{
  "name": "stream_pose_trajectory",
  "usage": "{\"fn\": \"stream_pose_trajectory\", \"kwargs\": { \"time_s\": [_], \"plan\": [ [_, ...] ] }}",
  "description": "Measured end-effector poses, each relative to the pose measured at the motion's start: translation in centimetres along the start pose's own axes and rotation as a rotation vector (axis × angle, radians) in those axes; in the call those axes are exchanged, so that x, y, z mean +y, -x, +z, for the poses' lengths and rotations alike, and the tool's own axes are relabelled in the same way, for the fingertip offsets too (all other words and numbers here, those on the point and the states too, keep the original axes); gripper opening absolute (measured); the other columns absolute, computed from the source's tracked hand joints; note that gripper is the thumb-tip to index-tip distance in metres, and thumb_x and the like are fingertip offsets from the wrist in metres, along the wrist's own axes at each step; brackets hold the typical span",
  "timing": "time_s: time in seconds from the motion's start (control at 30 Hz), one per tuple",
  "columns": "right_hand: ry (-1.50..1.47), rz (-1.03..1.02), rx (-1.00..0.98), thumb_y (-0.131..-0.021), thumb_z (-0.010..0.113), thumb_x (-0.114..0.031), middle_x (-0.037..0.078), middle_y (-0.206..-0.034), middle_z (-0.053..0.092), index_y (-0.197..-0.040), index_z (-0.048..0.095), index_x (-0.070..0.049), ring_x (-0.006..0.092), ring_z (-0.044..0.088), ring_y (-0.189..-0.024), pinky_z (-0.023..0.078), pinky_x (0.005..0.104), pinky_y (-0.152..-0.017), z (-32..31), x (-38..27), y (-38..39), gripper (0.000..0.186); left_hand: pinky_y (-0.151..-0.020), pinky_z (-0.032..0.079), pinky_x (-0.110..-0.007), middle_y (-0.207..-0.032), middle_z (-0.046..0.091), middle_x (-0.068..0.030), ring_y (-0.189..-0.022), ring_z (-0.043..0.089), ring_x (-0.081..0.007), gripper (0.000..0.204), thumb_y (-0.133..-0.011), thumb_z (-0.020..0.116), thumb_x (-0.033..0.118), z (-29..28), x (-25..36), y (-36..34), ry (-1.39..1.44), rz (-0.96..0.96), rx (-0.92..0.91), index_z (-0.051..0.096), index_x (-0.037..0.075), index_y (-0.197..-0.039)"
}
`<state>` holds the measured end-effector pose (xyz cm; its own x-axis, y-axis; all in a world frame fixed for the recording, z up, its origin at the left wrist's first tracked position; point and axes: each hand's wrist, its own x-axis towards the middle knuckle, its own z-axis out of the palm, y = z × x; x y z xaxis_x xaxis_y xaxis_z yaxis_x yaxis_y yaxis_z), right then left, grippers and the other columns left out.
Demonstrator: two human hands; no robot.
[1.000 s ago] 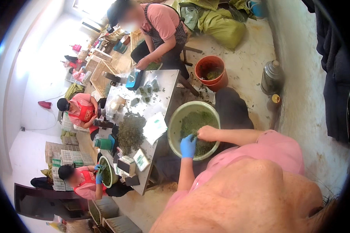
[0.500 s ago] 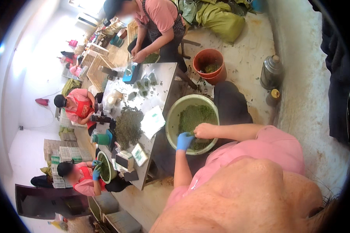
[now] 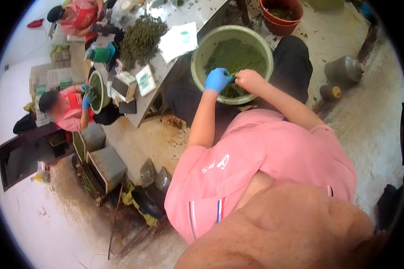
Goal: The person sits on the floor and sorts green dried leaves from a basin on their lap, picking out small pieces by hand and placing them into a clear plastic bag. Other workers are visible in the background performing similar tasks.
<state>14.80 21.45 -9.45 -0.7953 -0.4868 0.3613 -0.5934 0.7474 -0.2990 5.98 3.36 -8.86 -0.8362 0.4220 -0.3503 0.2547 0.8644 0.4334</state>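
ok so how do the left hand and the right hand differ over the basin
The left hand wears a blue glove; the right hand is bare. The left forearm reaches nearly straight forward, while the right forearm slants in from the right. Both meet over the basin, green bits between their fingertips.

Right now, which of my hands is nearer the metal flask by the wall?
The right. Your bare right hand is at the basin, left of the metal flask; your blue-gloved left hand is farther left.
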Motion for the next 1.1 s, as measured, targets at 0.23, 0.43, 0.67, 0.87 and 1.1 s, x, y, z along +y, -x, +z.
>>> {"fn": "stream_pose_trajectory", "kwargs": {
  "time_s": [0.23,0.43,0.67,0.87,1.1],
  "plan": [
    [-0.088,0.149,-0.056,-0.079,0.061,-0.012,0.011,-0.087,0.061,-0.08,0.063,-0.007,0.0306,0.065,-0.088,0.054,0.0419,-0.074,1.4,1.3,0.6,0.006,-0.073,0.056,-0.039,-0.091,0.074,-0.0177,-0.08,0.072,-0.0298,0.034,-0.078,0.079,0.029,0.1,-2.2,-1.1,0.023,0.102,-0.005,0.075,0.006,-0.104],
    [-0.163,0.218,0.026,-0.083,0.059,-0.01,0.009,-0.101,0.066,-0.083,0.066,-0.004,0.028,0.066,-0.095,0.055,0.0398,-0.078,0.0,2.0,0.9,0.01,-0.066,0.057,-0.033,-0.091,0.074,-0.0164,-0.073,0.072,-0.0182,0.038,-0.087,0.075,0.024,-0.5,-1.7,-1.0,0.26,-0.013,-0.106,0.07,0.001,-0.117],
    [-0.172,0.181,0.027,-0.082,0.06,-0.01,0.008,-0.098,0.065,-0.081,0.067,-0.003,0.0272,0.066,-0.092,0.055,0.0392,-0.08,0.2,1.9,1.0,0.009,-0.091,0.052,-0.037,-0.114,0.07,-0.0107,-0.106,0.065,-0.0291,0.04,-0.079,0.076,0.01,-0.8,0.3,0.9,0.247,0.455,0.203,0.069,0.013,-0.119],
    [-0.182,0.19,0.044,-0.079,0.063,-0.009,0.008,-0.097,0.065,-0.08,0.066,-0.003,0.0262,0.065,-0.09,0.054,0.0387,-0.079,0.3,2.0,1.7,0.006,-0.09,0.051,-0.04,-0.105,0.068,-0.0063,-0.096,0.064,-0.0296,0.029,-0.078,0.077,0.012,-3.1,2.7,4.9,0.12,0.4,0.333,0.072,0.013,-0.106],
    [-0.164,0.133,0.032,-0.08,0.062,-0.008,0.007,-0.101,0.066,-0.082,0.066,-0.004,0.0258,0.066,-0.093,0.054,0.0375,-0.081,0.8,1.2,1.4,0.007,-0.074,0.055,-0.033,-0.095,0.071,-0.0099,-0.082,0.069,-0.023,0.02,-0.082,0.078,0.017,-0.5,0.6,4.8,0.331,0.307,0.312,0.073,0.006,-0.099]
  ]
}}
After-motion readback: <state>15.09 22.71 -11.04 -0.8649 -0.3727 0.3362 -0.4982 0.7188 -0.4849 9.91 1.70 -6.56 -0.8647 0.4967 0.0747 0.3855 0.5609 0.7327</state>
